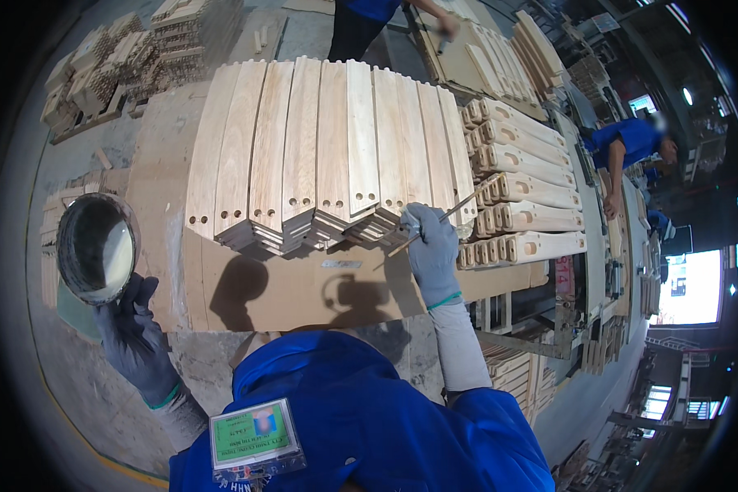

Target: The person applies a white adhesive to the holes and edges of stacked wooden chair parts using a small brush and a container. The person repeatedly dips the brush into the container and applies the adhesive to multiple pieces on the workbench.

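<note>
My left hand [137,344], in a grey glove, grips a dark round pot [77,246] near its lower rim. The pot is tilted so its inside shows, with a whitish liquid [117,258] in it. My right hand [431,250], also gloved, is closed round a thin stick [462,204] that slants up to the right. That hand is at the near right end of a row of stacked pale wooden slats [324,148]. Paired round holes show near the slats' near ends, and small knobs line their far ends. Whether the stick touches wood, I cannot tell.
Slotted wooden pieces [541,197] are piled to the right of the slats. Brown cardboard [320,291] lies under the row. More wood is stacked at the far left [131,61]. One person [631,148] works at the right, another [369,20] at the back.
</note>
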The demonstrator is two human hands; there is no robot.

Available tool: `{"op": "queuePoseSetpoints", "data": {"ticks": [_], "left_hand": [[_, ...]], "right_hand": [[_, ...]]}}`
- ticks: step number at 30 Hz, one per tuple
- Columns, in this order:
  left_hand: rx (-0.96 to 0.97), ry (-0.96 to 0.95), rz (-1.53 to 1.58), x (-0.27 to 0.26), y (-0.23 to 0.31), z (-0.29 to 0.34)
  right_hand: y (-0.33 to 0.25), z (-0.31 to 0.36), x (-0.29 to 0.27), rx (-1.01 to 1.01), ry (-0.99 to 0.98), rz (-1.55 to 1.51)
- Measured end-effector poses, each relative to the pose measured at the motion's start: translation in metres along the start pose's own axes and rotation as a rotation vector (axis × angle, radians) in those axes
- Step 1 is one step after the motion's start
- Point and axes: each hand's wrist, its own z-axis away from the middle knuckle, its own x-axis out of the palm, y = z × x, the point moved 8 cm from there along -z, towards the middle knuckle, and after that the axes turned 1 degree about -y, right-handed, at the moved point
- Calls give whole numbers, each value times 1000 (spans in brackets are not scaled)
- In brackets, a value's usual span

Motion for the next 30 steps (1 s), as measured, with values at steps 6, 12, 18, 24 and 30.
{"op": "queuePoseSetpoints", "data": {"ticks": [6,12,18,24,30], "left_hand": [[-40,53,36,-10,-7,1],[-40,76,-30,-14,-5,0],[5,89,-12,-20,-3,-4],[-26,91,-21,-27,-9,-3],[-18,109,-46,-27,-5,-4]], "right_hand": [[-15,-4,-9,-3,-26,122],[-47,-14,3,-64,-30,-4],[-50,-16,27,-73,-81,-24],[-40,-16,31,-56,-125,55],[-73,-19,29,-104,-137,-46]]}}
